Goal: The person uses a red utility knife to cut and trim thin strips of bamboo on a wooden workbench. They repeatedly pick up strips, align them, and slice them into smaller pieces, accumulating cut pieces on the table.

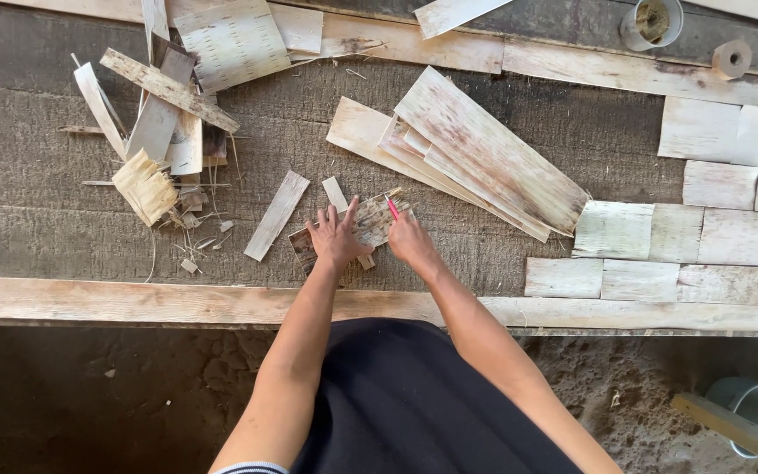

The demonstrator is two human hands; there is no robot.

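My left hand [337, 235] lies flat, fingers spread, on a small rectangular piece of pale bark [370, 221] on the wooden workbench [46, 219]. My right hand [410, 237] is closed around a thin pink-red tool [392, 207], like a pencil or knife, with its tip on the same bark piece. A narrow strip [334, 192] lies under or beside the piece, and another strip [276, 215] lies just to the left.
A stack of long bark sheets [475, 149] lies beyond my hands. Cut rectangular pieces [712, 237] are laid out at right. A pile of scraps [155, 123] sits at left. A cup [651, 22] and roll [732, 58] stand far right; a bucket [756, 405] is on the ground.
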